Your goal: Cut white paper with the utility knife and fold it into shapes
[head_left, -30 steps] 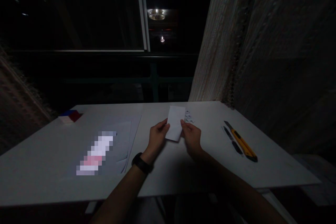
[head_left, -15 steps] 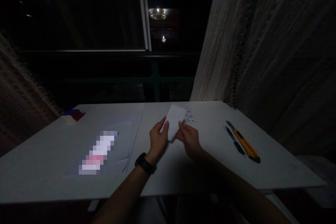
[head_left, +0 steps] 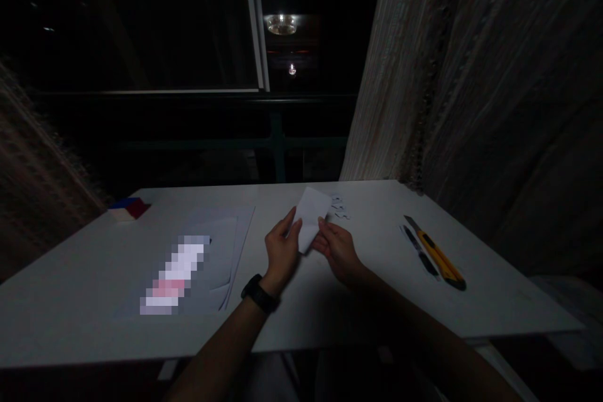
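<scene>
A small white piece of paper (head_left: 313, 210), seemingly folded, is held up over the middle of the table between both hands. My left hand (head_left: 281, 248) is closed on its left edge, the thumb lying on the near face. Lower on the right edge, my right hand (head_left: 340, 251) pinches it between thumb and fingers; the fingers behind are partly hidden. Just past the paper lie several small white pieces with dark marks (head_left: 340, 207) on the tabletop. A black watch (head_left: 259, 293) is on my left wrist.
The white table (head_left: 377, 314) carries a yellow utility knife (head_left: 438, 257) and a black pen (head_left: 421, 252) on the right. Paper sheets (head_left: 221, 257) and a bright pixelated phone-like shape (head_left: 174, 276) lie left. A red, blue and white cube (head_left: 128, 208) stands far left. Curtains (head_left: 377, 75) hang behind.
Both hands keep their hold on the paper, which has tilted slightly. The whole view has shifted a little; the things on the table stay put.
</scene>
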`<action>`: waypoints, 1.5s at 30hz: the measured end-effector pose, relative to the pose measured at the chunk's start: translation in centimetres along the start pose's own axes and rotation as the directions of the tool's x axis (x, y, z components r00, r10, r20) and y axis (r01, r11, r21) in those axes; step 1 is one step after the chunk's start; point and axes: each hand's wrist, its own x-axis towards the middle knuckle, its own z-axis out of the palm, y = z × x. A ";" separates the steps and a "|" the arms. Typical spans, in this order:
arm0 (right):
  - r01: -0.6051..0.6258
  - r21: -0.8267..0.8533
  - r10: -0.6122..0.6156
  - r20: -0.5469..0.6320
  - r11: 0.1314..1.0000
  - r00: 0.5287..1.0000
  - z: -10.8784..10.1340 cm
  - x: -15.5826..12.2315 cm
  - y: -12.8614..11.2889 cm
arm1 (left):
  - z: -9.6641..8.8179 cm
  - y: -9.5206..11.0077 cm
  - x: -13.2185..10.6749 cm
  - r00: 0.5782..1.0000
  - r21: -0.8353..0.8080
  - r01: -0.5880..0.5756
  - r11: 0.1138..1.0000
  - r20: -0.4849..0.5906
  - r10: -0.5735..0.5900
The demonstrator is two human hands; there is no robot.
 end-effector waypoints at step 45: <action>-0.011 -0.259 -0.016 -0.103 0.966 0.995 -1.2 0.7 0.3 | -0.5 -0.4 0.6 0.995 0.056 0.033 0.998 0.094 -0.038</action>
